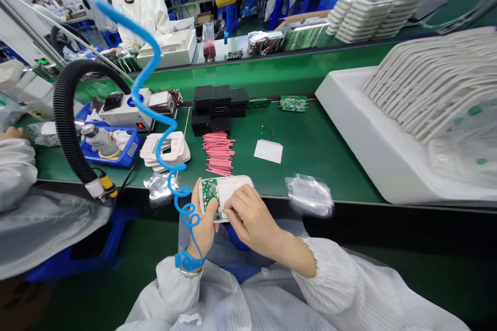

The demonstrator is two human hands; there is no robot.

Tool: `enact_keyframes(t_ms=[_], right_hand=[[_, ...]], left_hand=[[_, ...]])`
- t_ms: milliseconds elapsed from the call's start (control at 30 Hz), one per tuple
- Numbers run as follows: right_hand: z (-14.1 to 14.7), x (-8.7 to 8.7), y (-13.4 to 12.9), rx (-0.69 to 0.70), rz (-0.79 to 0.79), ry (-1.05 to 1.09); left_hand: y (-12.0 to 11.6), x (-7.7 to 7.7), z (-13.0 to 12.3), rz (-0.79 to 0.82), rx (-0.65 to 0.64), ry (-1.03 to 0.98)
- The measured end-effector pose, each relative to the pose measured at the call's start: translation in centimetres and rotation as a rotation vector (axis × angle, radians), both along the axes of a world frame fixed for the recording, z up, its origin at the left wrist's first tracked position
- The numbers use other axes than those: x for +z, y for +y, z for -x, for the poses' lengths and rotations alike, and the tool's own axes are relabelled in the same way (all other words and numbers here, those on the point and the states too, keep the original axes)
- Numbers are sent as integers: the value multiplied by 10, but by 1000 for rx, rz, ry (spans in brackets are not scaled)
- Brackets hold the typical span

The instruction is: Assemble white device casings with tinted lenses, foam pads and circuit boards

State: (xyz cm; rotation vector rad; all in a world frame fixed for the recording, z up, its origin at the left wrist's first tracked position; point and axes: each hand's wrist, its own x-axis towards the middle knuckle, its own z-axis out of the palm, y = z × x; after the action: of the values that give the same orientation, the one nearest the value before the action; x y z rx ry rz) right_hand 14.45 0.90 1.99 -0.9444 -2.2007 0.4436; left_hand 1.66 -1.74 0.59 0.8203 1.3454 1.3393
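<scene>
A white plastic casing (248,180) is in my left hand (204,230), fingers beneath it and thumb over its front. Inside it, a green circuit board (209,190) lies on the left and a flat white piece (229,189) on the right. My right hand (254,220) rests over the casing's right part, fingers pinched near the board's lower edge; what they hold is hidden. A blue wrist strap (190,261) with a coiled blue cord (169,165) is on my left wrist. Pink strips (218,152) and a white rectangular piece (268,151) lie beyond on the green bench.
White frames (165,150) are stacked at left, near a blue tray (116,158) and black hose (66,119). Black blocks (213,101) and a circuit board (294,103) stand behind. A white bin (349,139) of casings is right. A plastic bag (309,195) overhangs the edge. A co-worker's sleeve (15,170) is left.
</scene>
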Motion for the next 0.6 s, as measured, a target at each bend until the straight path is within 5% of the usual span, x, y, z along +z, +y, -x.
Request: enact_keyframes(t_ms=[400, 500, 600], right_hand=[[8, -9, -4, 29, -87, -32], [3, 5, -3, 66, -52, -43], [-17, 35, 5, 196, 60, -7]], left_hand=[[-5, -12, -4, -62, 80, 30], [-6, -6, -1, -22, 30, -79], [-8, 0, 8, 66, -158, -302]])
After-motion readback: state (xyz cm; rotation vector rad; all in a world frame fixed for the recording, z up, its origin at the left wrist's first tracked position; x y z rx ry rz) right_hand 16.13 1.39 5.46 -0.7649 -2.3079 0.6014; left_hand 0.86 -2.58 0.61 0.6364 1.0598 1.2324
